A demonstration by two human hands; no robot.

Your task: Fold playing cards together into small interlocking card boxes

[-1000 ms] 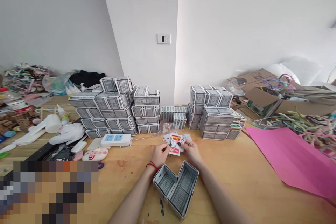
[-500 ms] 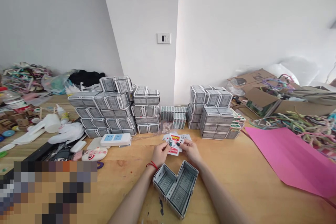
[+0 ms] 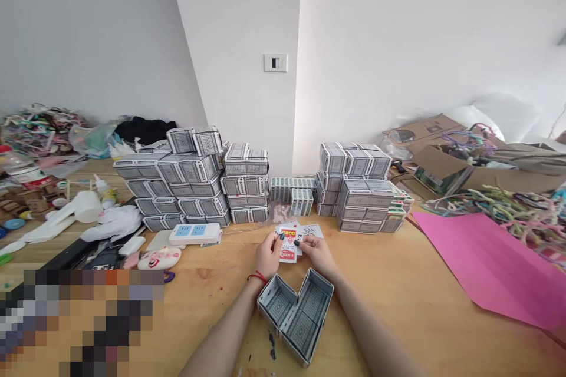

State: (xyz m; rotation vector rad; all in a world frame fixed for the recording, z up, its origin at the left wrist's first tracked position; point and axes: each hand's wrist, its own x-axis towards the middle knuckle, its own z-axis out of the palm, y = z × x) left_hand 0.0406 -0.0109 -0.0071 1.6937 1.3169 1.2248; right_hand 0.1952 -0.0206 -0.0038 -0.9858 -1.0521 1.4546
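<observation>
My left hand (image 3: 267, 254) and my right hand (image 3: 316, 251) meet over the wooden table (image 3: 398, 283), both closed on a red and white playing card (image 3: 288, 245) held between them. A few loose playing cards (image 3: 309, 230) lie on the table just beyond the fingers. Close in front of me, between my forearms, stands an L-shaped open box built from grey-backed cards (image 3: 297, 314). A red string circles my left wrist.
Stacks of card boxes stand at the back left (image 3: 186, 179) and back right (image 3: 358, 185), with small green decks (image 3: 292, 193) between. A white power strip (image 3: 194, 234) lies left. Pink paper (image 3: 490, 265) and a cardboard box (image 3: 446, 168) are at the right; craft clutter (image 3: 53, 200) fills the left.
The card in my hands has tilted and shifted slightly left, with my left fingers moved up over its edge. The view has barely shifted.
</observation>
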